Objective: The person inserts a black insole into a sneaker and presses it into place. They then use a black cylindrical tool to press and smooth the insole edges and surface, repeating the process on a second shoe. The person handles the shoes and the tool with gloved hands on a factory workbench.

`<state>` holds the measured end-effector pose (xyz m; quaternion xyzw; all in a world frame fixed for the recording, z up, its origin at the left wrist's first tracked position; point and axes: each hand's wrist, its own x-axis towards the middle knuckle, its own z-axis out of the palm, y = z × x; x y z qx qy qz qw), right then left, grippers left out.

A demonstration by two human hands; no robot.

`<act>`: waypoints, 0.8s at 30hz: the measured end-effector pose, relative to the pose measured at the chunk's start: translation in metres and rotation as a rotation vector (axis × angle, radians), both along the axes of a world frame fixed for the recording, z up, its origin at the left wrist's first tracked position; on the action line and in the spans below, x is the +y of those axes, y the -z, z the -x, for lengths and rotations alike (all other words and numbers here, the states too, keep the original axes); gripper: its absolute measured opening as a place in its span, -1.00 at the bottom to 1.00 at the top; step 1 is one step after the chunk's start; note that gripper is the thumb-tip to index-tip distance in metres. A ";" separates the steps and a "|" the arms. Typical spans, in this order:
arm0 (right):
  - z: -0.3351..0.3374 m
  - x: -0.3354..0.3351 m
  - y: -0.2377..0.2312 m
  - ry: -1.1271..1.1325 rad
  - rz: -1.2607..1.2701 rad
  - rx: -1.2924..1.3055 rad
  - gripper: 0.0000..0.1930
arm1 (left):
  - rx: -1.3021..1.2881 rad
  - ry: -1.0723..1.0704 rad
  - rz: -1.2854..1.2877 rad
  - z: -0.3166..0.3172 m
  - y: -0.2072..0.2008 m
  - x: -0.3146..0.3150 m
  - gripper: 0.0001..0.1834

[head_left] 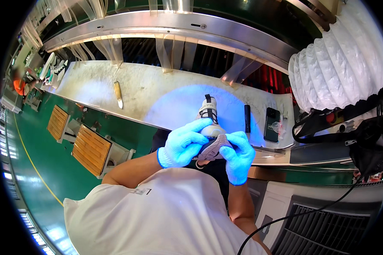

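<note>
A light grey shoe (208,111) with dark laces lies at the table's front edge, its toe toward me. My left hand (183,143), in a white glove lit blue, grips the shoe's toe end from the left. In a matching glove, my right hand (238,157) pinches the edge of a pinkish-grey shoe sole (214,148) at the toe. The sole is tilted, with a dark gap between it and the upper. How far the two are joined farther back is hidden.
On the pale worktable (144,91) are a yellow-handled knife (118,94), a black bar (247,118) and a phone (272,124). More shoes (54,72) sit at the far left end. A white ribbed duct (340,63) bulges in at right. Clear strips (166,53) hang behind.
</note>
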<state>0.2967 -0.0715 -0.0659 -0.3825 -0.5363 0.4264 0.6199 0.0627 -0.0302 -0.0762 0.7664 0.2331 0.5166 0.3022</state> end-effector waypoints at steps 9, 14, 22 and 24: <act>0.020 -0.019 0.005 0.058 -0.102 -0.157 -0.58 | -0.239 -0.063 0.294 -0.013 -0.005 -0.041 -0.58; 0.023 -0.021 0.005 0.109 -0.175 -0.273 -0.59 | -0.296 -0.110 0.322 -0.015 -0.004 -0.042 -0.54; 0.033 -0.017 0.000 0.175 -0.217 -0.302 -0.63 | -0.342 -0.148 0.384 -0.021 -0.008 -0.038 -0.58; 0.035 -0.017 -0.004 0.184 -0.213 -0.301 -0.64 | -0.330 -0.162 0.365 -0.020 -0.007 -0.036 -0.57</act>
